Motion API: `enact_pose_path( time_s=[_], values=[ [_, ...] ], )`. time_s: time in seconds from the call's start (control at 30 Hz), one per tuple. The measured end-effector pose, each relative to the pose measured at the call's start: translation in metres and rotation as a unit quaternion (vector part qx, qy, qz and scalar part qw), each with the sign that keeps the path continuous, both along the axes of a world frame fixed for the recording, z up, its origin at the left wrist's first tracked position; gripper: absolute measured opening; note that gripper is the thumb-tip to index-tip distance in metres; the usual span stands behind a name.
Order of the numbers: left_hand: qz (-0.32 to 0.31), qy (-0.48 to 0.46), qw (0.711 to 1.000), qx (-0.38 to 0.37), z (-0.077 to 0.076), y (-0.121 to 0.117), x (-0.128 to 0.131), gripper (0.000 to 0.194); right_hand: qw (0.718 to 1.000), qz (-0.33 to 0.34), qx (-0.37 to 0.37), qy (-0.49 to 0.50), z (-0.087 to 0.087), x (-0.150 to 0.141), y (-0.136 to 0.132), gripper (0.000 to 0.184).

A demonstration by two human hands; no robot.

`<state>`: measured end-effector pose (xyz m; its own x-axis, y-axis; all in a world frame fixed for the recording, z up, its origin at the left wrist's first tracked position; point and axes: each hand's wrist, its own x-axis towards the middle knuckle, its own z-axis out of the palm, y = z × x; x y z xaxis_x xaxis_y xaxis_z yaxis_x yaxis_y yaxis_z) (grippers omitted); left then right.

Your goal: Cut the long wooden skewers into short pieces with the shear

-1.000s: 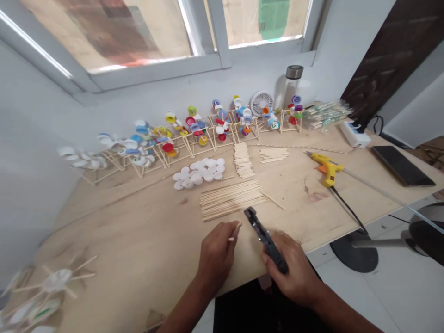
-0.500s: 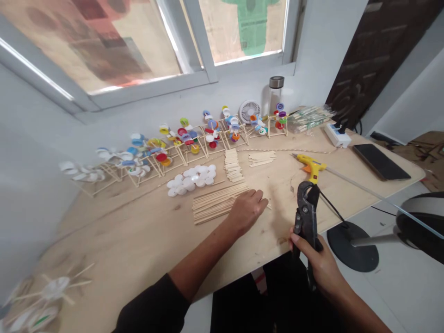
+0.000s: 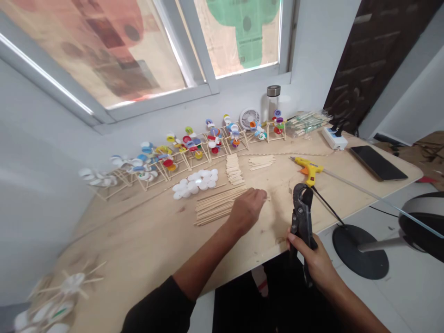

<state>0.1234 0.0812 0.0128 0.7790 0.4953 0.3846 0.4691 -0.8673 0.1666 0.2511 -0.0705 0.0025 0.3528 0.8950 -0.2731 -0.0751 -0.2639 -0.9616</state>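
Note:
My left hand (image 3: 248, 208) is closed, fingers pinched together around a thin wooden stick (image 3: 267, 199), of which only a short pale end shows. It rests over the right end of a bundle of long wooden sticks (image 3: 215, 203) lying on the table. Off the table's front edge, my right hand (image 3: 315, 259) grips the handles of a black pipe cutter (image 3: 302, 212), its curved jaw pointing up and apart. Behind the bundle lie white bottle caps (image 3: 196, 182) and a stack of short cut sticks (image 3: 234, 169), with a smaller pile of short sticks (image 3: 261, 162) to the right.
A yellow glue gun (image 3: 308, 170) lies right of the cutter, near a phone (image 3: 378, 163) and a power strip (image 3: 334, 138). Stick frames with coloured caps (image 3: 190, 145) line the wall, beside a small fan (image 3: 249, 119) and a bottle (image 3: 273, 101). Cap-and-stick wheels (image 3: 73, 283) lie front left.
The view has shifted slightly. My left hand has turned a little, and less of the stick shows beyond its fingers. The cutter stays in my right hand.

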Motion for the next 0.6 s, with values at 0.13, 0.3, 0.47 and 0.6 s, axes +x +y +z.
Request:
enact_pose_path(
  time_s=[0.13, 0.3, 0.47, 0.6],
  values=[
    [0.119, -0.292, 0.928, -0.198, 0.024, -0.008, -0.022, 0.007, 1.0, 0.006, 0.007, -0.024, -0.002, 0.001, -0.001, 0.028],
    [0.173, -0.504, 0.774, -0.342, 0.024, -0.025, -0.054, 0.017, 0.998, 0.009, 0.011, -0.053, -0.006, 0.0, -0.002, 0.028],
    [0.184, -0.534, 0.748, -0.347, 0.0, -0.04, -0.063, 0.018, 0.996, 0.003, 0.005, -0.092, -0.01, -0.003, -0.002, 0.03],
    [0.182, -0.519, 0.779, -0.302, -0.011, -0.043, -0.06, 0.014, 0.994, 0.002, 0.009, -0.108, -0.013, -0.004, -0.003, 0.031]
  ],
)
